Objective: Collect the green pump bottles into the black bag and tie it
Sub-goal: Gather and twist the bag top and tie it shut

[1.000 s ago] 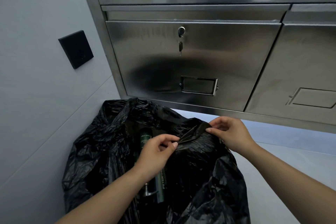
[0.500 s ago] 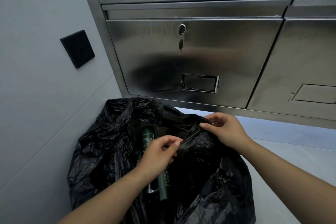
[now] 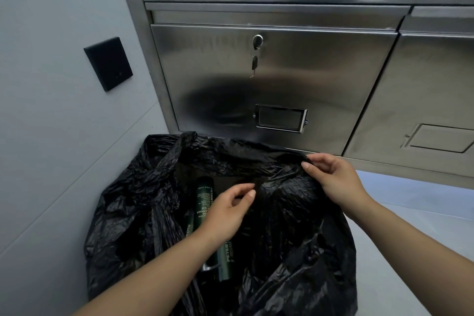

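Green pump bottles (image 3: 204, 197) lie inside black bag (image 3: 143, 200).

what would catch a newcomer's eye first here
The crumpled black bag fills the bottom centre, open, with green pump bottles lying inside. The right hand pinches its rim at the right, while the left hand is over the bottles; whether it holds plastic is unclear. Behind, a steel cabinet door has a key hanging in its lock.
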